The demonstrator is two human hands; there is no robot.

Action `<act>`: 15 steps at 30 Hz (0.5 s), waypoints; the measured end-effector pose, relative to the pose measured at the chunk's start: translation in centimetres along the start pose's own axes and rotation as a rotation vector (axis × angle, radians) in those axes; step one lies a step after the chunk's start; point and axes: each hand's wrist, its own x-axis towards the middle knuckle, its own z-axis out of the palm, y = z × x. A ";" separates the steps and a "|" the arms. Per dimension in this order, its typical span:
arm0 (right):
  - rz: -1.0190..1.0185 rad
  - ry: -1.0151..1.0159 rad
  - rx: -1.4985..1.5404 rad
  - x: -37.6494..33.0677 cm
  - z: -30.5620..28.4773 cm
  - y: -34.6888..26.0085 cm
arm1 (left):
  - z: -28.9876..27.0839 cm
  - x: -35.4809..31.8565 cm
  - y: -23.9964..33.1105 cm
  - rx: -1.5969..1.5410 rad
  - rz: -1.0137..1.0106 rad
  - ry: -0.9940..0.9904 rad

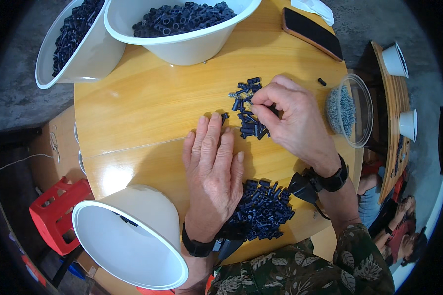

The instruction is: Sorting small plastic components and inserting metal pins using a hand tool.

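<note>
- Leaf-patterned sleeve (364,263), lower right
- Left hand (209,169) palm-down at counter (133,118), fingers slightly apart
- Right hand (295,118) pinched over small black parts (251,129); contents unclear

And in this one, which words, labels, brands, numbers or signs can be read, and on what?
None that I can read.
Phone: dark screen, no text showing.
White tub at lower left: no lettering visible.
Clear round container: no lettering visible.
Black pieces by the right hand: any marks too small to read.
</note>
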 end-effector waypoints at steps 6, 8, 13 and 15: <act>0.023 -0.010 -0.038 0.1 0.2 -0.1 | 0.2 0.1 0.0 -0.005 -0.009 -0.001; 0.029 0.000 -0.071 0.1 0.1 -0.2 | 0.1 0.1 0.1 0.006 -0.004 -0.006; -0.027 0.025 -0.169 0.0 0.2 -0.3 | 0.2 0.1 0.1 -0.001 0.001 0.001; -0.057 0.023 -0.200 0.2 0.2 -0.5 | -0.1 0.0 0.0 -0.002 -0.007 0.006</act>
